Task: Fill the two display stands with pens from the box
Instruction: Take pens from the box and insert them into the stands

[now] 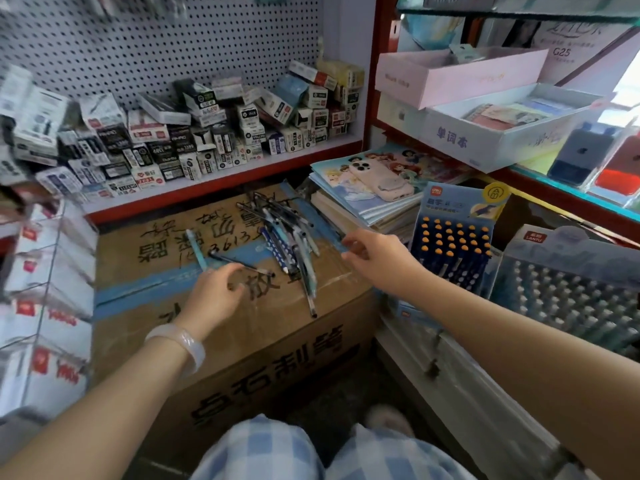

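Note:
A loose pile of pens (287,237) lies on top of a taped cardboard box (242,341). A single dark pen (225,258) and a light blue pen (195,251) lie apart to the pile's left. My left hand (214,296), with a pale bangle on its wrist, hovers over the box with loosely curled fingers, its thumb tip at the dark pen. My right hand (377,258) reaches in with fingers extended, its tips at the pile's right edge, holding nothing. A blue display stand (453,237) with yellow-tipped pens stands on the right. Beside it is a grey-blue display stand (571,289) with several rows of pens.
A stack of notebooks (367,202) with a phone (381,181) on top sits behind the pile. Small pen-refill boxes (207,133) crowd the back shelf under a pegboard. White boxes (52,289) fill the left rack. Shelves with cartons are on the right.

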The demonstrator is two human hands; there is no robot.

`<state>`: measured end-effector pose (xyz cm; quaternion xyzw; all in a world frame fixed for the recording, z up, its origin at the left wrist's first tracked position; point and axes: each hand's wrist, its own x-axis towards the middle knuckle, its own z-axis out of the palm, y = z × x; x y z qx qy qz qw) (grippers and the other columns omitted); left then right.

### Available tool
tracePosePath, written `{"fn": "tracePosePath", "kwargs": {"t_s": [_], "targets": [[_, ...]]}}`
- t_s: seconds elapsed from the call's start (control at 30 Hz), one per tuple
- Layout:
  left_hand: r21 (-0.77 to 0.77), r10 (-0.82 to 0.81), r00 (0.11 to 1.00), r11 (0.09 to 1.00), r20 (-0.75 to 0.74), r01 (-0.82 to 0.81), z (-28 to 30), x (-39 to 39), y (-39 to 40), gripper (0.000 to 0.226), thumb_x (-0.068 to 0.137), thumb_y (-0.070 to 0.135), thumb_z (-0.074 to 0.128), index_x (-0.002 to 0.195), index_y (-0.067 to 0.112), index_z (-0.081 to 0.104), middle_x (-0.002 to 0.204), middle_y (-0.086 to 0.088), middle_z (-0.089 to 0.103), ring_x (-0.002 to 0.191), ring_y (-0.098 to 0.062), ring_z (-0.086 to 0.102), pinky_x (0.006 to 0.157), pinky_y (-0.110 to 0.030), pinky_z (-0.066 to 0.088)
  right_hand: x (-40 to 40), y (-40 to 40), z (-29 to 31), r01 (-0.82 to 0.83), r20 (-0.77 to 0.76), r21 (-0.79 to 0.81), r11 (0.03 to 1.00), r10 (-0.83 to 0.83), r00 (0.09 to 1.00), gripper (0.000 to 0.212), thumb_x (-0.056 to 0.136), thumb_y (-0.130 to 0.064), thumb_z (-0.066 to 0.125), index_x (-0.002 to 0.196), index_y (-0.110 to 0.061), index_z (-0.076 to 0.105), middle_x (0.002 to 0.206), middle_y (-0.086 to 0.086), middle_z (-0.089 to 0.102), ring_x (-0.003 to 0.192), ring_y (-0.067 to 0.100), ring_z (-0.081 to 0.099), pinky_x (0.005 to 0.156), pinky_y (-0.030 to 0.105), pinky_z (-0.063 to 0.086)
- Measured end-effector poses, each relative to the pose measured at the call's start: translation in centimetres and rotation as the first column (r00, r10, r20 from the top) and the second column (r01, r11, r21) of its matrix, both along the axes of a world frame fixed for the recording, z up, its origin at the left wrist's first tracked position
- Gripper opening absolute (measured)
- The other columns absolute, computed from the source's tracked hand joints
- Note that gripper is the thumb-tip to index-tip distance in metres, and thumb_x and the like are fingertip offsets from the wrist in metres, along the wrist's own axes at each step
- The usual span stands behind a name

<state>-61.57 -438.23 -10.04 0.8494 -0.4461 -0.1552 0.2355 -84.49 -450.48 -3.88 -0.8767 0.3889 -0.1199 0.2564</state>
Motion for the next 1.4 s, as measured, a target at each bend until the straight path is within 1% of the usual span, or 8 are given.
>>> {"fn": "tracePosePath", "kwargs": {"t_s": [0.1,0.23,0.53,0.73,0.93,1.03,1.17,1.4], "targets": [[0.01,0.062,0.998,0.998,0.019,-0.062,-1.1,1.3,-1.3,0.045,0.095,0.021,0.047,0.139,0.024,0.04,0.131,-0.02,0.043,0.077,-0.023,0.059,0.078,-0.035,0.05,1.8,-0.7,-0.4,0.048,0.044,-0.03,0.998,-0.046,0.998,0.029,0.098,-0.025,0.047,0.125,-0.015,0.053,0.116,0.004,0.063,0.094,0.02,0.063,0.082,0.034,0.054],[0.118,0.108,0.994,0.987,0.012,-0.109,-2.3,2.3,-3.7,0.042,0.096,0.03,0.042,0.138,0.024,0.041,0.139,-0.022,0.033,0.111,-0.039,0.051,0.096,-0.044,0.043,3.1,-2.0,-1.1,0.104,0.067,-0.006,0.995,-0.103,0.992,0.028,0.099,-0.024,0.044,0.123,-0.015,0.055,0.117,0.003,0.063,0.09,0.018,0.06,0.077,0.032,0.052],[0.101,0.004,1.0,0.995,0.025,-0.007,-2.0,-0.7,-9.0,0.04,0.096,0.045,0.037,0.094,0.013,0.06,0.112,-0.015,0.054,0.118,-0.032,0.044,0.096,-0.039,0.038,4.5,-3.9,-4.2,0.117,0.064,0.031,0.993,-0.118,0.991,0.026,0.098,-0.022,0.045,0.118,-0.012,0.059,0.097,0.006,0.065,0.084,0.022,0.062,0.076,0.035,0.054],[0.333,0.101,0.994,0.937,0.037,-0.107,-0.7,-2.9,-12.1,0.089,0.082,0.062,0.052,0.145,0.013,0.011,0.147,-0.016,0.026,0.134,-0.037,0.025,0.103,-0.048,0.034,4.4,-4.1,-5.4,0.137,0.062,0.053,0.989,-0.14,0.988,0.025,0.098,-0.024,0.045,0.117,-0.016,0.059,0.097,0.005,0.065,0.084,0.022,0.062,0.076,0.036,0.054],[0.289,0.215,0.961,0.944,-0.173,-0.159,0.1,-1.9,-13.3,0.094,0.085,0.035,0.063,0.146,0.007,-0.003,0.138,-0.019,0.039,0.079,-0.022,0.055,0.068,-0.032,0.045,2.8,-4.5,-5.8,0.136,0.043,0.106,0.985,-0.141,0.989,0.026,0.099,-0.026,0.044,0.121,-0.02,0.056,0.105,0.001,0.064,0.088,0.017,0.061,0.073,0.033,0.054],[0.349,0.197,0.97,0.927,-0.139,-0.139,0.7,-2.0,-13.4,0.093,0.086,0.032,0.062,0.146,0.001,-0.001,0.134,-0.017,0.043,0.098,-0.024,0.056,0.069,-0.027,0.042,2.3,-4.4,-5.9,0.13,0.03,0.127,0.983,-0.135,0.99,0.027,0.098,-0.028,0.044,0.122,-0.021,0.054,0.108,0.002,0.063,0.095,0.018,0.06,0.08,0.035,0.053],[0.336,0.19,0.965,0.934,-0.183,-0.12,1.0,-2.1,-13.7,0.065,0.088,0.027,0.059,0.139,0.001,0.029,0.072,-0.001,0.037,0.056,-0.012,0.038,0.049,-0.022,0.035,2.2,-4.0,-6.0,0.036,-0.01,0.099,0.994,-0.036,0.999,0.033,0.097,-0.03,0.047,0.129,-0.02,0.05,0.116,0.002,0.061,0.105,0.016,0.057,0.088,0.034,0.05],[0.438,0.159,0.987,0.887,0.01,-0.147,-0.2,-2.2,-14.5,0.056,0.082,0.032,0.067,0.124,0.002,0.045,0.077,-0.004,0.048,0.059,-0.013,0.049,0.041,-0.023,0.037,1.9,-3.8,-6.4,0.015,-0.016,0.102,0.995,-0.014,1.0,0.034,0.097,-0.029,0.048,0.13,-0.02,0.05,0.119,0.004,0.06,0.107,0.016,0.056,0.09,0.036,0.05]]}}
